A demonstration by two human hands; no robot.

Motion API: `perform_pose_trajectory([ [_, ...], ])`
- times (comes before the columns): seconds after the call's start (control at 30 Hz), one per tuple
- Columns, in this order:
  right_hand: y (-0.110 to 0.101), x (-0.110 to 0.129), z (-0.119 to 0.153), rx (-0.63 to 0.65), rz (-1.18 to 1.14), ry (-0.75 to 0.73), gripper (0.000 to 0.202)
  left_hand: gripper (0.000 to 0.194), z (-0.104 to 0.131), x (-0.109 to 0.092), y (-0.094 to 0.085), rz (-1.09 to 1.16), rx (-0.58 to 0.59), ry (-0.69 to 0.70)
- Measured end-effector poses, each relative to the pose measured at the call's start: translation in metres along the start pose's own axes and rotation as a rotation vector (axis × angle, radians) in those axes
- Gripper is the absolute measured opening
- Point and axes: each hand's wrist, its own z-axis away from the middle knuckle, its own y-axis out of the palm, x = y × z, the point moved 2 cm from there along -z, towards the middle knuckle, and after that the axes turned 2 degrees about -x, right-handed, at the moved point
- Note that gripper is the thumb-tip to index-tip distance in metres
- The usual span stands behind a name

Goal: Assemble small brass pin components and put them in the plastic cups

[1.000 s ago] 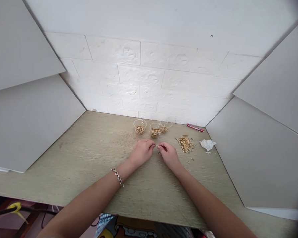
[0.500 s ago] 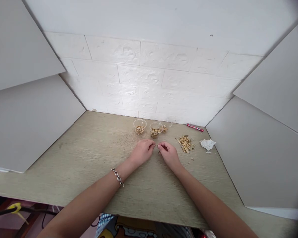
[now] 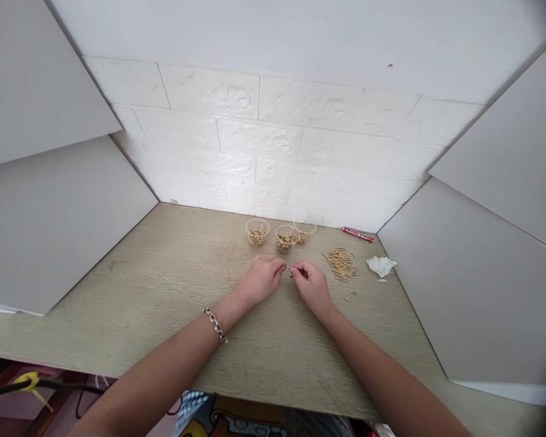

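Head view — left fingers (image 3: 278, 267) and right fingers (image 3: 302, 269) pinch a tiny piece (image 3: 289, 267).

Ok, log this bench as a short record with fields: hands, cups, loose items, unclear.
Left hand: left hand, fingertips pinched on a tiny piece; chain bracelet at the wrist
Right hand: right hand, fingertips pinched at the same piece
Cups: three, clear, holding small gold-coloured parts: left cup, middle cup, right cup partly behind the middle one
Loose items: gold-coloured rod pile, crumpled white tissue, red stick
Unclear: the piece's exact shape
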Motion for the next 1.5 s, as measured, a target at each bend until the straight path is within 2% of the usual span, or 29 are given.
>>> perform_pose_trajectory([
  [0.4,0.0035,-0.0010,0.0013,-0.006,0.075,-0.039,0.016,0.016,-0.0005,0.0014,0.0014,-0.101,0.050,0.084],
  [0.6,0.0025,0.0004,0.0019,0.018,0.090,-0.080,0.016,0.016,-0.0018,0.0035,0.0028,-0.035,0.046,0.085],
  [0.83,0.0015,0.0002,0.0015,0.014,0.090,-0.129,0.016,0.019,-0.0031,0.0082,0.0061,0.166,0.034,-0.066],
  [1.13,0.0018,0.0036,0.0021,-0.033,0.110,-0.175,0.015,0.020,-0.0032,0.0040,0.0075,0.315,0.039,-0.288],
  [1.23,0.0016,0.0049,0.0023,-0.044,0.138,-0.219,0.014,0.020,-0.0029,0.0035,0.0077,0.318,0.037,-0.303],
  [1.4,0.0013,0.0045,0.0021,-0.049,0.181,-0.311,0.013,0.019,-0.0023,0.0016,0.0059,0.283,0.024,-0.249],
  [1.5,0.0013,0.0052,0.0019,-0.050,0.205,-0.342,0.013,0.020,-0.0016,0.0006,0.0071,0.335,0.018,-0.306],
])
